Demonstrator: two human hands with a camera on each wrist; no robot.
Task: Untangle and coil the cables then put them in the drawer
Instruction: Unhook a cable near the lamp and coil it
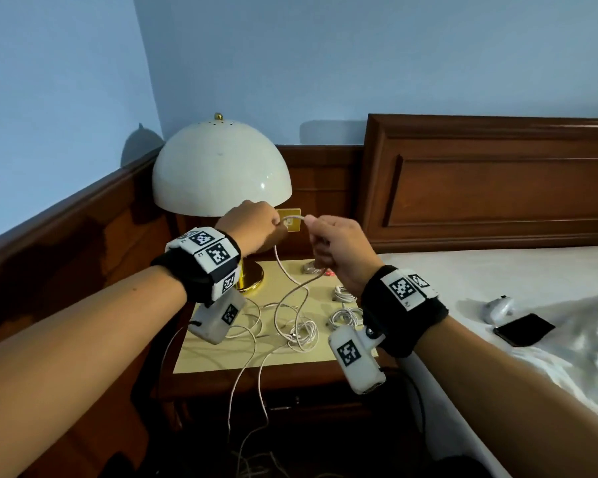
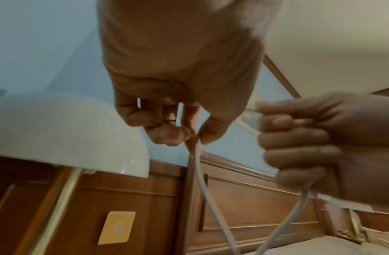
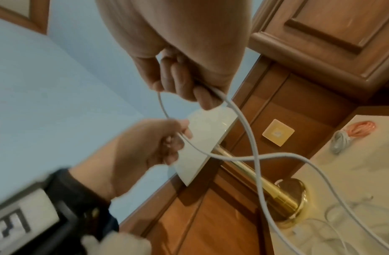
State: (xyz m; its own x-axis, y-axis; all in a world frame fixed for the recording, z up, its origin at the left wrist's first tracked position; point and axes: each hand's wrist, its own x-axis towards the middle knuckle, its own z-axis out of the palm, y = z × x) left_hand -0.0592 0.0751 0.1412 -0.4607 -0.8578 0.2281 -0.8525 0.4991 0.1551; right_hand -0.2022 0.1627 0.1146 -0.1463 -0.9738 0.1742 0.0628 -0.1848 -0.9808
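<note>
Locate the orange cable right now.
Right wrist view: orange cable lies coiled on the nightstand at far right, beside a white coiled cable.

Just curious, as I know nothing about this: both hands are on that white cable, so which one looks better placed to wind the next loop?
Probably the left hand. It only pinches the white cable lightly, while the right hand's grip already looks wrapped around gathered cable, so it likely stays the anchor.

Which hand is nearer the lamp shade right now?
Left. The left hand is raised just in front of the lamp shade; the right hand holds the cable further toward the bed.
</note>
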